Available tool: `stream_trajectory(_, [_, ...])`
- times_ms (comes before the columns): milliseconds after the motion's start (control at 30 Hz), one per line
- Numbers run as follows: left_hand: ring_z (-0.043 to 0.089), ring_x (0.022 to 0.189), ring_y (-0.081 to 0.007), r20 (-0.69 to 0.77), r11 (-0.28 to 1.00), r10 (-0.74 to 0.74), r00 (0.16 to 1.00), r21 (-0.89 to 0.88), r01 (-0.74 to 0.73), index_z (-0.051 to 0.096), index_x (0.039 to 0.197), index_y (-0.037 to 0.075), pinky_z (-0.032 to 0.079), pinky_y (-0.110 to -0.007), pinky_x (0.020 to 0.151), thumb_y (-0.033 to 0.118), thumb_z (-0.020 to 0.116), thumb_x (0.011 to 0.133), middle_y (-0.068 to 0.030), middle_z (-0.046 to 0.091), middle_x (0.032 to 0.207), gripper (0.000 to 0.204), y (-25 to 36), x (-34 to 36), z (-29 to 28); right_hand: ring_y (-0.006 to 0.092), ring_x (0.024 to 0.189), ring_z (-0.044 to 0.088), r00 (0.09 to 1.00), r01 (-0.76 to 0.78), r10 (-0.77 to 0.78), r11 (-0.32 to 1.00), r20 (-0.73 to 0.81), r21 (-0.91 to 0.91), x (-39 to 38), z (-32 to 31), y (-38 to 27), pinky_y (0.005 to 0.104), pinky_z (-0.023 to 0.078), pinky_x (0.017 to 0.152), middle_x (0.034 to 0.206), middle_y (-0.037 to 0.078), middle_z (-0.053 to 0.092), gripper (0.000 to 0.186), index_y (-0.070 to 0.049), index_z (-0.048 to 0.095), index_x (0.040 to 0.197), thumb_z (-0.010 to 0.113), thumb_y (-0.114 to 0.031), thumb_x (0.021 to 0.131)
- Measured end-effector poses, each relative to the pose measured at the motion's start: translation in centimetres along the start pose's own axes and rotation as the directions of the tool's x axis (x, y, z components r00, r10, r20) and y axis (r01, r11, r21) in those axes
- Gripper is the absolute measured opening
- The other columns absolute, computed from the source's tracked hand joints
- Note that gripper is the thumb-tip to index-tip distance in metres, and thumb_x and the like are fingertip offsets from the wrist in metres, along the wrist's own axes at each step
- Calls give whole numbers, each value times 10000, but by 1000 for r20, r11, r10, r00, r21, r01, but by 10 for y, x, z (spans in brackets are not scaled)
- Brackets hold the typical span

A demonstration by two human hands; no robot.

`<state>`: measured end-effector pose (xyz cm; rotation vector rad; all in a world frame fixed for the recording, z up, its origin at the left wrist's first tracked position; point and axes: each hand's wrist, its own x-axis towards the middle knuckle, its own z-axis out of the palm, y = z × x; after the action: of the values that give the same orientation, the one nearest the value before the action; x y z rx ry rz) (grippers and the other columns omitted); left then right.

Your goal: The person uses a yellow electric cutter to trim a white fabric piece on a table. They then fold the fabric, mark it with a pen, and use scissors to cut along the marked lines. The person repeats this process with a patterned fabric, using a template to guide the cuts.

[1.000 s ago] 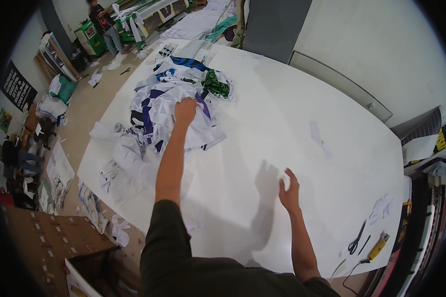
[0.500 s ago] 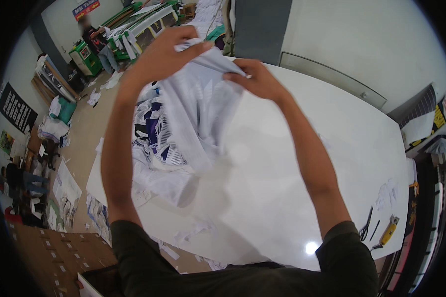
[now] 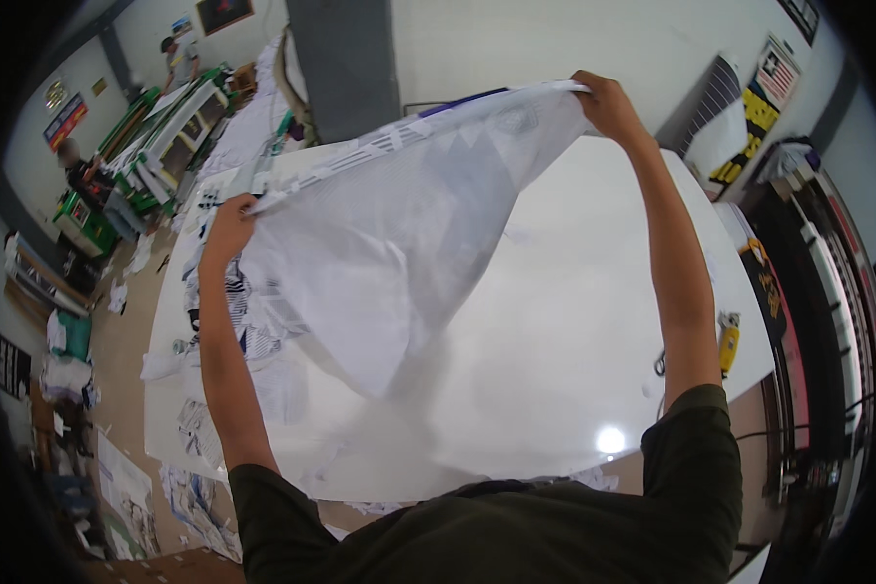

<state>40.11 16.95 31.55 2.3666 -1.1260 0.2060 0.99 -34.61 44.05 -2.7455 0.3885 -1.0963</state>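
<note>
A thin white fabric piece (image 3: 380, 263) with a dark-patterned edge is stretched between my two hands above the white table (image 3: 555, 360). My left hand (image 3: 231, 228) is closed on its left corner, and my right hand (image 3: 608, 109) grips the far right corner, held higher and farther out. The lower part of the cloth hangs down in a point over the tabletop. Under and beside its left side lies a pile of striped and dark-patterned fabric pieces (image 3: 236, 292), partly covered by my left forearm and the cloth.
A yellow hand tool (image 3: 728, 341) lies at the table's right edge beside my right forearm, with scissors (image 3: 660, 364) partly hidden there. A large printer-like machine (image 3: 820, 302) stands to the right. Two people (image 3: 92, 185) are near a green machine (image 3: 86, 226) at the back left.
My hands have moved apart, the left one left and down, the right one right and up. The bunched fabric is now spread out between them. The view has swung right.
</note>
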Motion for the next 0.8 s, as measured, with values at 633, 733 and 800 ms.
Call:
stream_trajectory(633, [606, 933, -330, 264, 952, 288, 921, 28, -306, 643, 1005, 48, 451, -443, 805, 134, 806, 785, -103, 645, 991, 287, 140, -352, 265, 264, 1187, 574, 908, -166, 257, 946, 330, -279, -541, 18, 149, 502, 379, 1047, 1180, 73, 638, 336, -111, 656, 1110, 738, -79, 786])
stream_trajectory(733, [600, 961, -325, 248, 959, 276, 929, -9, -282, 645, 1033, 39, 440, -426, 841, 196, 791, 843, -111, 636, 1013, 287, 180, -369, 272, 262, 1210, 566, 841, -219, 349, 919, 415, -329, -589, 26, 160, 503, 373, 1050, 1224, 77, 638, 368, -109, 659, 1149, 731, -84, 789])
stream_trajectory(800, [603, 1014, -338, 292, 987, 161, 943, -28, -160, 654, 1077, 14, 456, -443, 866, 259, 788, 870, -135, 629, 1046, 347, 200, -378, 255, 261, 1227, 560, 814, -253, 395, 901, 425, -353, -607, 22, 160, 502, 370, 1053, 1246, 79, 636, 386, -112, 658, 1174, 725, -90, 794])
